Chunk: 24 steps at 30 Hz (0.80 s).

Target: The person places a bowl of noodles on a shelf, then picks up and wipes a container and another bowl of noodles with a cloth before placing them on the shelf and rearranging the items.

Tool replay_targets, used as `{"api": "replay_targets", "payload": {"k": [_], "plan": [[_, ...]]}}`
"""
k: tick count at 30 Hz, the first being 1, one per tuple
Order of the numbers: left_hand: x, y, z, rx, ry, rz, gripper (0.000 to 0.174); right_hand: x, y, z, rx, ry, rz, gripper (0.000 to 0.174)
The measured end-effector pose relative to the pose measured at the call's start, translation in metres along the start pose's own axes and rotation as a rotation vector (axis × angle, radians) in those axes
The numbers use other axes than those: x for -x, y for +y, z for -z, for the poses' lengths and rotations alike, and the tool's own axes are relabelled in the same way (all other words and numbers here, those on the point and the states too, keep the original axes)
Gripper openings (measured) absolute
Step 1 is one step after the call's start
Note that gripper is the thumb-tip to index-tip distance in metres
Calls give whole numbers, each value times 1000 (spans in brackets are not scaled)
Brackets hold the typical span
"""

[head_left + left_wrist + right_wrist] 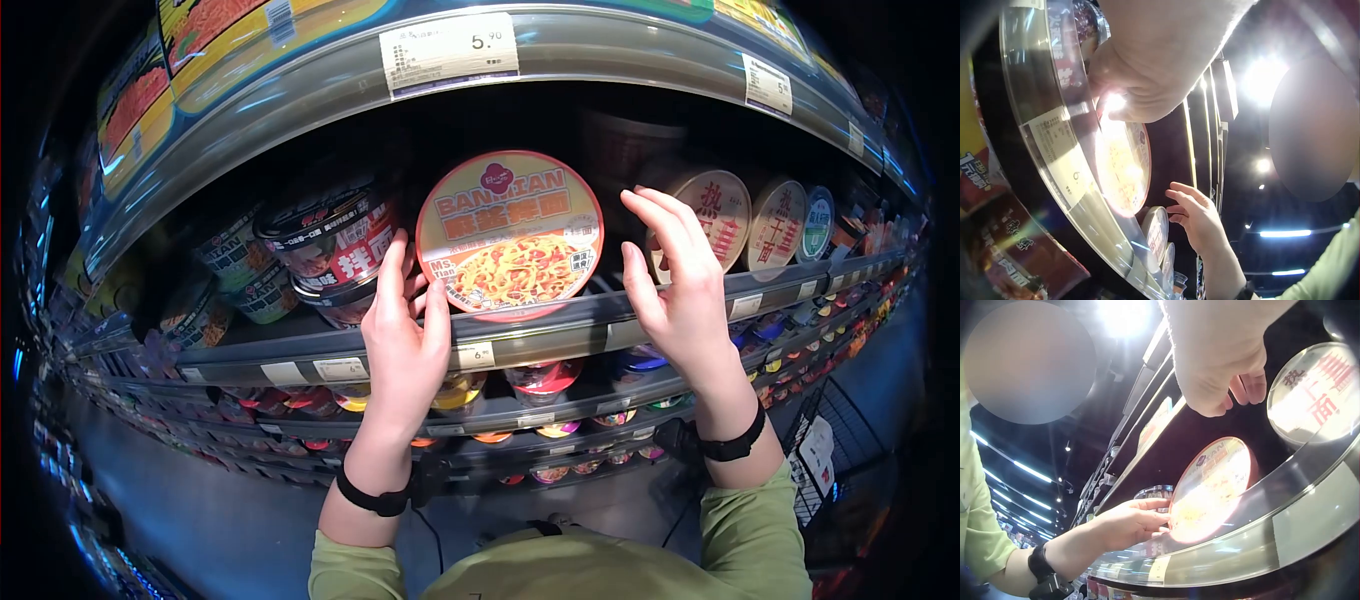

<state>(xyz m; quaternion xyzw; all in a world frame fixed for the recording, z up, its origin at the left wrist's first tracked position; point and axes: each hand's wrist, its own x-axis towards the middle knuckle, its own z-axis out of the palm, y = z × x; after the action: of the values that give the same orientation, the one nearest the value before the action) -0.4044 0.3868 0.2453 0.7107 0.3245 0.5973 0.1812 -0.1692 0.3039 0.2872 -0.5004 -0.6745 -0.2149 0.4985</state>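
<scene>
An instant noodle bowl (510,235) stands tipped on its side at the front of the shelf, its round yellow lid with a noodle picture facing me. My left hand (405,335) is at the lid's left edge, with fairly straight fingers and the thumb low by the rim. In the right wrist view those fingertips (1161,504) meet the rim. To the right of the bowl my right hand (688,290) hovers apart from it, fingers loosely bent and holding nothing. Behind that hand stands a pale noodle bowl (712,215) with red characters.
Stacked dark noodle tubs (330,235) stand on the left. More round bowls (775,228) line the right. An upper shelf edge with a price tag (450,55) overhangs the bowl. Lower shelves hold several cups (543,377). A black wire basket (835,440) is at lower right.
</scene>
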Motion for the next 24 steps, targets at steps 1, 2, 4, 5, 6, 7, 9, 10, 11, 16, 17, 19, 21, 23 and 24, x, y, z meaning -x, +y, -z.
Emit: {"api": "replay_targets", "payload": {"k": [1, 2, 4, 5, 6, 7, 9, 10, 11, 16, 17, 19, 21, 23, 24], "plan": [[1, 0, 1, -11, 6, -10, 52, 0, -1, -1, -5, -1, 4, 39], [2, 0, 3, -22, 12, -20, 52, 1, -2, -1, -7, -6, -5, 39], [2, -1, 4, -31, 24, -17, 52, 2, -4, -3, -16, -13, -10, 39], [2, 0, 5, -22, 13, -25, 52, 2, -5, -4, -13, -17, -18, 39], [2, -1, 6, -14, 3, -34, 52, 2, -7, -5, -12, -21, -24, 39], [1, -1, 6, -9, -8, -66, 51, 1, -8, -6, -21, -28, -17, 40], [1, -4, 5, -20, -18, -70, 50, -1, -10, -8, -29, -35, 7, 40], [0, -3, 4, -17, -20, -69, 50, -2, -11, -9, -25, -42, 22, 40], [0, -1, 4, -11, -29, -65, 51, -3, -15, -10, -55, -48, 8, 40], [-2, -16, -4, 24, -18, -103, 56, -4, -12, -20, -54, -40, -8, 40], [-2, -18, -5, 18, -15, -101, 56, -3, -12, -21, -93, -63, -34, 41], [-3, -15, -6, 24, -7, -81, 56, -2, -9, -24, -114, -88, -30, 44], [-4, -15, -7, 13, -7, -91, 56, -2, -7, -24, -112, -85, -36, 44], [-2, -11, -7, 31, 3, -74, 57, -1, -8, -24, -114, -89, -39, 44], [1, -6, -3, 25, 14, -72, 57, -1, -10, -23, -86, -65, -34, 43]]}}
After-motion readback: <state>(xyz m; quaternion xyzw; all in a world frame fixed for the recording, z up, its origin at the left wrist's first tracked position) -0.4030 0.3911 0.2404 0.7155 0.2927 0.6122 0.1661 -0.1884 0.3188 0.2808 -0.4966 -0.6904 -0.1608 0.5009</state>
